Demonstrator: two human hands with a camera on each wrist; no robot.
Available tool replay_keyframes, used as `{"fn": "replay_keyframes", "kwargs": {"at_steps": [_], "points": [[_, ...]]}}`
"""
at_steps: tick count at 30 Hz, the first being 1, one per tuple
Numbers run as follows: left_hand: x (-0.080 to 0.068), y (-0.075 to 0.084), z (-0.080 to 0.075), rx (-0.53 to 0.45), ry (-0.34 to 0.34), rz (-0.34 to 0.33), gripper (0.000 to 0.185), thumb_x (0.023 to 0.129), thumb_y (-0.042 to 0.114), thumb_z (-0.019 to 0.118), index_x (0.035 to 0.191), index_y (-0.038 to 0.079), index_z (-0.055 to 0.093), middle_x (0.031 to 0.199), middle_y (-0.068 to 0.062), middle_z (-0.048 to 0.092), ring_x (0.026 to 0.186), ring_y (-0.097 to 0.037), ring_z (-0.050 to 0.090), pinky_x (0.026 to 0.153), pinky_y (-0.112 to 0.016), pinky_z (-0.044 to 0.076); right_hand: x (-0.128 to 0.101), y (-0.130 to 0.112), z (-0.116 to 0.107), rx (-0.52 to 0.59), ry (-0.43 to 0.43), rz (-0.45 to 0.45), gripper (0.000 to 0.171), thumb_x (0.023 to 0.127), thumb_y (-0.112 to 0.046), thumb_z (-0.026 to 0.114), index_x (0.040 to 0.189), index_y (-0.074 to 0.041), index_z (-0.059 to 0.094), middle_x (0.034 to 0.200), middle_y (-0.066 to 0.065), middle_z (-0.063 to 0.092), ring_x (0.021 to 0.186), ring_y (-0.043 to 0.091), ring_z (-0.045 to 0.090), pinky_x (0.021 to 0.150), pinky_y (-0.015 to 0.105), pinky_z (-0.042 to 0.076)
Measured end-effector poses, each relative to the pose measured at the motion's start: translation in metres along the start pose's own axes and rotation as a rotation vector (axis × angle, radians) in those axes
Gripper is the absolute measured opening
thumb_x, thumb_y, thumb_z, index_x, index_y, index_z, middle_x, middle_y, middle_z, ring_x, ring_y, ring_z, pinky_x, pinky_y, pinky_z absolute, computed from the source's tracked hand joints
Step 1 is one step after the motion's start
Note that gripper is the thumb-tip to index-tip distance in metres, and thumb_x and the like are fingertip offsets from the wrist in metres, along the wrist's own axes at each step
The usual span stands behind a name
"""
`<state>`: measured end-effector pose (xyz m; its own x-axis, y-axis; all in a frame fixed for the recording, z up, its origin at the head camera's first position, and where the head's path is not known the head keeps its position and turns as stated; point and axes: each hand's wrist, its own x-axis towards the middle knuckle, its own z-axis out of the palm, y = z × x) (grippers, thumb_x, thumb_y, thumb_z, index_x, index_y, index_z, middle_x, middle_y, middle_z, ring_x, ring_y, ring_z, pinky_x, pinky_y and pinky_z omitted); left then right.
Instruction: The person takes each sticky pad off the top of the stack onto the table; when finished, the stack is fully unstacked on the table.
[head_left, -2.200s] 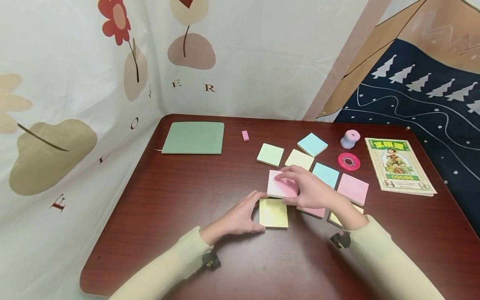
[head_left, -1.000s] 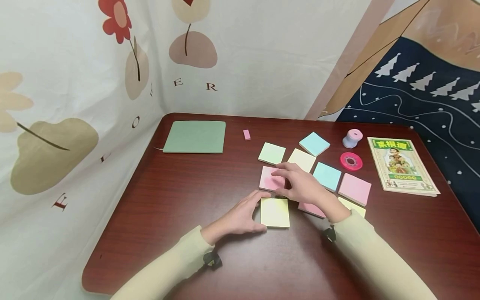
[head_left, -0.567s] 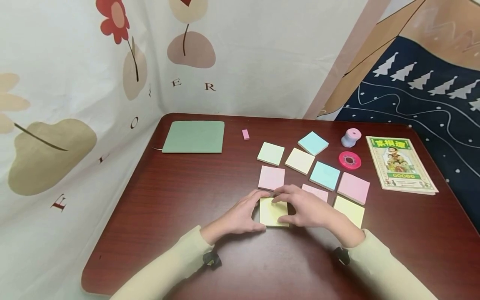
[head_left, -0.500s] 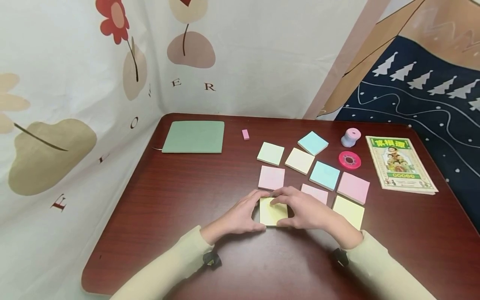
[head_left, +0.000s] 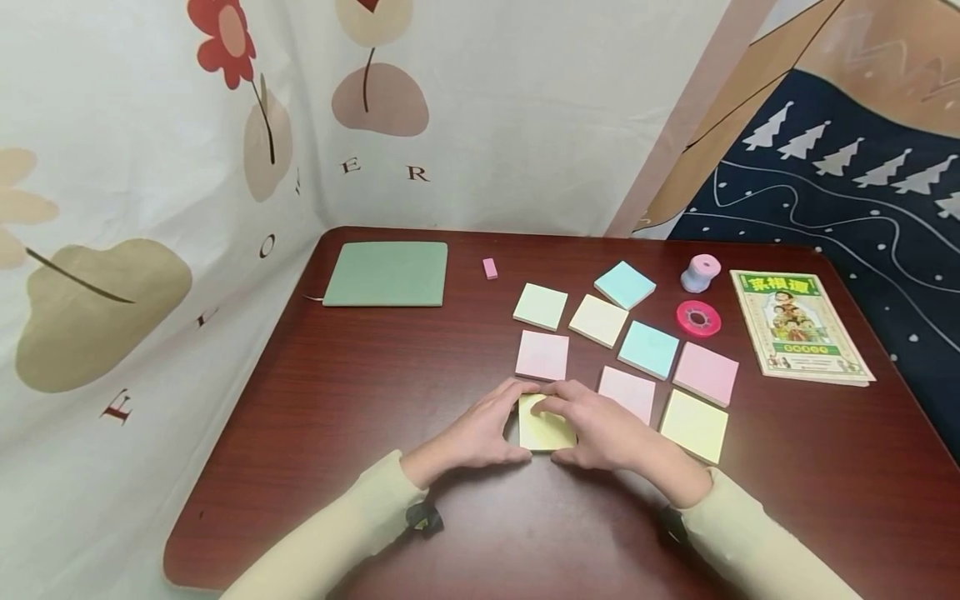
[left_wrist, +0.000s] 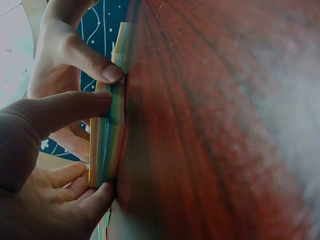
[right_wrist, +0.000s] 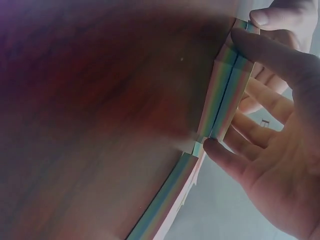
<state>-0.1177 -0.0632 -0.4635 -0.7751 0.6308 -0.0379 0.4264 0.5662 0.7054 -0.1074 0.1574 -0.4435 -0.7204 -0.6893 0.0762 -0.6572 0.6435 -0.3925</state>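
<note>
A yellow-topped stack of sticky notes (head_left: 536,432) lies on the table between both hands. Its striped side (left_wrist: 101,152) shows a dark seam along the middle, like two pads one on the other. My left hand (head_left: 480,429) grips it from the left, thumb at the near corner and fingers at the far one. From the right, my right hand (head_left: 609,429) holds the same stack, thumb on the near edge, fingers reaching over the far part. Just behind it lies a pink sticky note pad (head_left: 542,356); another pink pad (head_left: 627,392) is partly behind the right hand.
Right and behind are more pads: yellow (head_left: 694,425), pink (head_left: 706,373), blue (head_left: 649,350), cream (head_left: 597,321), green (head_left: 541,307) and blue (head_left: 625,285). Farther out lie a tape ring (head_left: 684,319), a pink-and-blue spool (head_left: 701,273), a booklet (head_left: 802,333), an eraser-like block (head_left: 490,268) and a green notebook (head_left: 386,275).
My right hand has set the pink pad down behind the yellow stack, let go, and come back toward me to grip the stack's right side. The left hand stays in place.
</note>
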Motion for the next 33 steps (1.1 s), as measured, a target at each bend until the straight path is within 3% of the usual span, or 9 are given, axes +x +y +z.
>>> {"fn": "replay_keyframes", "kwargs": {"at_steps": [8, 14, 21, 26, 29, 33], "points": [[0.002, -0.001, -0.001, 0.035, -0.01, 0.011, 0.091, 0.067, 0.016, 0.088, 0.144, 0.017, 0.04, 0.135, 0.003, 0.048, 0.117, -0.014, 0.05, 0.099, -0.037, 0.044, -0.006, 0.001, -0.01, -0.013, -0.002, 0.031, 0.056, 0.066, -0.023, 0.088, 0.116, -0.014, 0.067, 0.121, 0.006, 0.057, 0.104, 0.019, 0.055, 0.085, 0.038, 0.052], [0.003, -0.001, -0.001, 0.05, -0.003, 0.019, 0.084, 0.07, 0.014, 0.087, 0.141, 0.015, 0.043, 0.131, 0.0, 0.05, 0.113, -0.014, 0.051, 0.099, -0.037, 0.044, -0.028, 0.009, -0.032, 0.001, 0.03, 0.107, 0.056, 0.067, -0.026, 0.088, 0.118, -0.016, 0.067, 0.125, 0.006, 0.057, 0.108, 0.021, 0.056, 0.086, 0.039, 0.051], [0.003, 0.0, 0.0, 0.058, 0.002, 0.039, 0.082, 0.069, 0.011, 0.087, 0.14, 0.011, 0.045, 0.129, -0.001, 0.051, 0.114, -0.015, 0.052, 0.101, -0.035, 0.043, -0.088, 0.037, -0.063, 0.052, 0.169, 0.301, 0.057, 0.067, -0.024, 0.09, 0.119, -0.015, 0.067, 0.129, 0.011, 0.056, 0.111, 0.031, 0.054, 0.086, 0.05, 0.047], [0.002, 0.001, 0.0, 0.06, 0.007, 0.045, 0.081, 0.069, 0.01, 0.087, 0.139, 0.011, 0.046, 0.127, -0.001, 0.051, 0.112, -0.015, 0.053, 0.1, -0.035, 0.044, -0.142, 0.07, -0.077, -0.002, 0.252, 0.442, 0.06, 0.064, -0.025, 0.093, 0.116, -0.011, 0.066, 0.12, 0.015, 0.059, 0.098, 0.03, 0.054, 0.075, 0.036, 0.041], [0.002, 0.0, 0.0, 0.06, 0.009, 0.042, 0.081, 0.069, 0.01, 0.087, 0.139, 0.012, 0.046, 0.127, -0.001, 0.051, 0.113, -0.015, 0.053, 0.099, -0.035, 0.044, -0.171, 0.091, -0.08, -0.032, 0.262, 0.534, 0.065, 0.062, -0.025, 0.093, 0.117, -0.006, 0.064, 0.117, 0.021, 0.058, 0.095, 0.033, 0.052, 0.072, 0.032, 0.036], [0.001, 0.0, 0.0, 0.056, 0.009, 0.039, 0.08, 0.07, 0.01, 0.086, 0.139, 0.012, 0.047, 0.128, -0.001, 0.051, 0.113, -0.015, 0.052, 0.098, -0.035, 0.044, -0.197, 0.111, -0.077, -0.044, 0.216, 0.645, 0.068, 0.061, -0.025, 0.093, 0.117, -0.002, 0.061, 0.115, 0.027, 0.056, 0.09, 0.034, 0.05, 0.069, 0.036, 0.035]]}}
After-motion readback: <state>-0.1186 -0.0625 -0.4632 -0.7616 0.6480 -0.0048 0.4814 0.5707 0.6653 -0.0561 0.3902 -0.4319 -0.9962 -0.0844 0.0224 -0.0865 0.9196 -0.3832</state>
